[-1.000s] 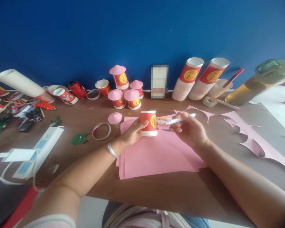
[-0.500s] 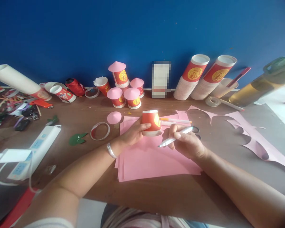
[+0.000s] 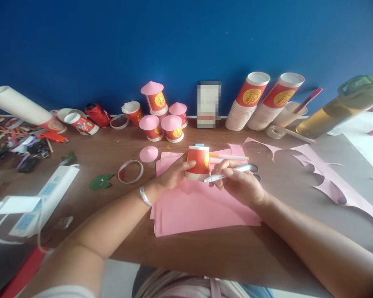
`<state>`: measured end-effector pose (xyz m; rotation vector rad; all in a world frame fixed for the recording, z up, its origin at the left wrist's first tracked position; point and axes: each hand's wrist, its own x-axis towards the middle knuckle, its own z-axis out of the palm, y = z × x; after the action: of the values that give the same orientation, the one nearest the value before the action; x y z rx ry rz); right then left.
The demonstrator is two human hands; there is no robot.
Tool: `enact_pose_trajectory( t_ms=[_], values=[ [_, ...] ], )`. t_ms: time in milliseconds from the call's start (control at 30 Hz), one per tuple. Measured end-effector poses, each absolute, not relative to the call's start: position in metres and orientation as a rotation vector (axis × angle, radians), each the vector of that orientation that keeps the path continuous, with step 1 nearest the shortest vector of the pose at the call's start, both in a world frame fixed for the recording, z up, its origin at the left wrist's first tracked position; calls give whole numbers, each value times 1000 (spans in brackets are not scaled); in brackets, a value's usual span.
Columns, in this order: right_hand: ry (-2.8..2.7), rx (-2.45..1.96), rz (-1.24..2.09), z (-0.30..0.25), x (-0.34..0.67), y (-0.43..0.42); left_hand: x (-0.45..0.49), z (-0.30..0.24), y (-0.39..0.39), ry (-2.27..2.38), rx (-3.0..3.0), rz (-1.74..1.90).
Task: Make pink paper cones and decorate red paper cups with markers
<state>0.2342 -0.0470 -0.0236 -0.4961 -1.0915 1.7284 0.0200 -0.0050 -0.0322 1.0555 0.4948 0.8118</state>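
My left hand (image 3: 175,171) grips a red paper cup (image 3: 197,160) with a gold emblem, turned upside down above the pink paper sheets (image 3: 202,211). Between the fingers of my right hand (image 3: 240,182) is a white marker (image 3: 219,177), uncapped. Its dark tip sits close to the cup's lower white rim; whether it touches I cannot tell. An orange-and-white pen (image 3: 231,157) lies on the paper behind. Scissors (image 3: 255,170), seen by their dark handles, are partly hidden behind my right hand.
Several cups with pink cone tops (image 3: 171,124) stand by the blue wall. One loose pink cone (image 3: 148,154) and a tape roll (image 3: 130,171) lie left of the paper. A power strip (image 3: 46,196) is further left, cut pink scraps (image 3: 329,182) at right, leaning cup stacks (image 3: 250,97) behind.
My right hand has brought the marker up and slightly left, its tip now beside the cup's lower rim. The cup has shifted a little to the right and down in view.
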Motion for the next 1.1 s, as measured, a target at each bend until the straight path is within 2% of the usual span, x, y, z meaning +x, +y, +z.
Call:
enact_pose_trajectory(
  t_ms=[233,333,433,500,600,800,1100],
  values=[
    [-1473,-595,1483,-14,229,-68,19,-27,-6,618,1094,1019],
    [-1826,-626,1015,-12,228,-75,18,-27,-7,600,1071,983],
    [-2124,-428,352,-12,224,-80,18,-32,-6,595,956,976],
    [-2211,-310,109,-12,222,-81,18,-35,-6,590,917,975],
    [-2154,-406,143,-12,222,-82,18,-36,-6,592,937,980],
    [-1907,-846,564,-4,234,-78,16,-32,-7,637,1021,906],
    [-2129,-466,182,-12,229,-73,17,-34,-8,687,1053,888]
  ],
)
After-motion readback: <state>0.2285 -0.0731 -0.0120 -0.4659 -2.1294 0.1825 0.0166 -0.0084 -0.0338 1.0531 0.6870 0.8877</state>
